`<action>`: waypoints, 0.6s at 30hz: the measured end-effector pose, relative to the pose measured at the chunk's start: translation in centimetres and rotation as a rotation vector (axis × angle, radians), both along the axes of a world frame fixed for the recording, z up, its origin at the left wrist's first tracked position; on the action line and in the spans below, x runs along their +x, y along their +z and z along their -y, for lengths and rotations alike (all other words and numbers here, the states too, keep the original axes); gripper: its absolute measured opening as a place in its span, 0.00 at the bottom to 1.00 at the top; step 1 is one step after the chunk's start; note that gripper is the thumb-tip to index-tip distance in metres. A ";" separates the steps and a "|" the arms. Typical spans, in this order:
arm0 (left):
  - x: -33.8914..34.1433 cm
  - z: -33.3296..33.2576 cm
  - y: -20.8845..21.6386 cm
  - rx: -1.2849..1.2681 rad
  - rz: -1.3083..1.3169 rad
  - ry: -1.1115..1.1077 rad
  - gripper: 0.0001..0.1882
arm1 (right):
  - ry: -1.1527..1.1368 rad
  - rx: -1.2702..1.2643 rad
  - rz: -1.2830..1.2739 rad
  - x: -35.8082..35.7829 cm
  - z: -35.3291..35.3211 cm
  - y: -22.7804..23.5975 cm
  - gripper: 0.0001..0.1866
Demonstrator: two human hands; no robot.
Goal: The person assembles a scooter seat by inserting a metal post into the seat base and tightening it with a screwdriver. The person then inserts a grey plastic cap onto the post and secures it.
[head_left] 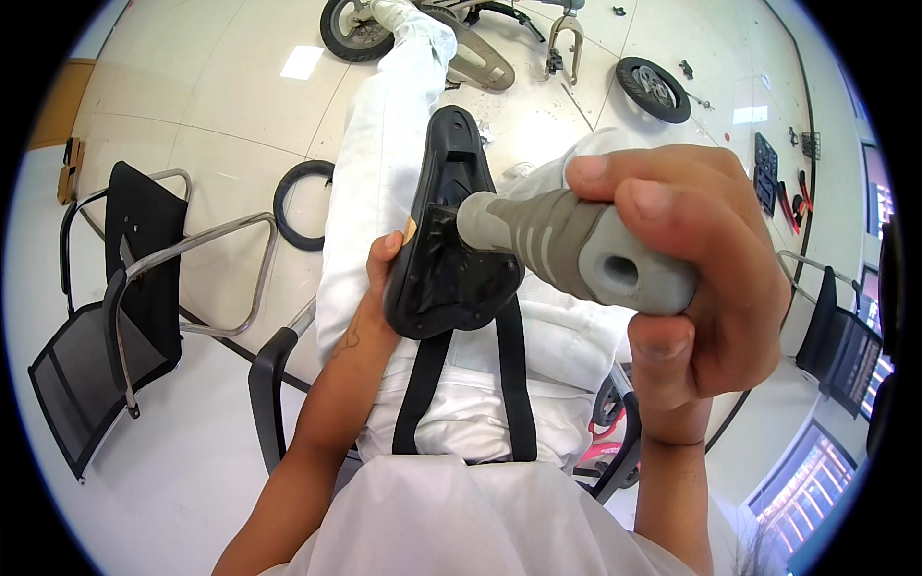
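A black bicycle saddle [408,288] lies over my lap with its ribbed underside facing up and its narrow end pointing away from me. My left hand [384,259] grips the saddle's left edge, and most of its fingers are hidden beneath it. In my right hand [706,250] is a screwdriver [552,235] with a thick two-tone grey handle, held close to the camera. The handle slants toward the middle of the saddle's underside. Its tip is hard to make out against the black plastic, so I cannot tell whether it touches.
Far ahead on the tiled floor lies a partly dismantled bike frame [480,58] with a wheel [357,29]. Another wheel [653,89] lies right of it, and a loose tyre [280,216] to the left. Chairs [144,250] stand left and right. A black tool case [765,173] and red-handled pliers [805,192] are far right.
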State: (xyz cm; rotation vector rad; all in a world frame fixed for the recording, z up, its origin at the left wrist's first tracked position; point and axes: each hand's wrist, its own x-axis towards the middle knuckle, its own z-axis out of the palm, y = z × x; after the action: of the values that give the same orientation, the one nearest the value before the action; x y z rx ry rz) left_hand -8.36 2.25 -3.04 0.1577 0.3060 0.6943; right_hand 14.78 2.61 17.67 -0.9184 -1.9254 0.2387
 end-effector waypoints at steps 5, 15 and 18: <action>0.2 -0.1 0.5 -0.006 0.015 -0.007 0.48 | -0.060 -0.081 0.031 -0.3 0.9 0.2 0.28; 0.7 -0.3 1.8 -0.021 0.069 -0.087 0.47 | 0.035 -0.103 -0.022 0.1 0.0 0.3 0.23; 0.7 -0.4 3.5 -0.033 0.090 -0.133 0.47 | 0.024 -0.092 -0.032 0.7 -0.5 -0.3 0.23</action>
State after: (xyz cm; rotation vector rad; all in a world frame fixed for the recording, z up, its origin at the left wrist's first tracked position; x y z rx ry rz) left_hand -7.63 2.62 0.42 0.1139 0.2180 0.5622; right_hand 15.52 3.08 17.40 -0.9471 -1.9100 0.3570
